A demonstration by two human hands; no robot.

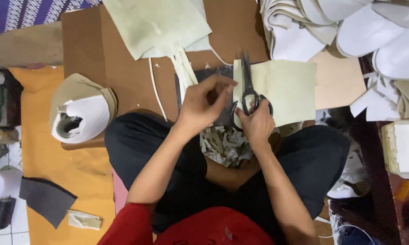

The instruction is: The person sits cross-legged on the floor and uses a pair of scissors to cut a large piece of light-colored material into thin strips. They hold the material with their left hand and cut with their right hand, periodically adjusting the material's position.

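Far left: we see a dark grey piece [45,198] on the orange mat [54,159], and a stack of cut pieces [84,111] curled at the brown board's [118,63] edge.
Left hand: our left hand [204,102] pinches the near edge of the pale green sheet [286,88], fingers bent and narrow.
Right hand: our right hand [257,121] grips the black scissors [247,93], blades pointing away, over the sheet's left edge.
Below: scraps [225,145] lie in our lap.
Far right: white cut shapes [349,31] are piled.
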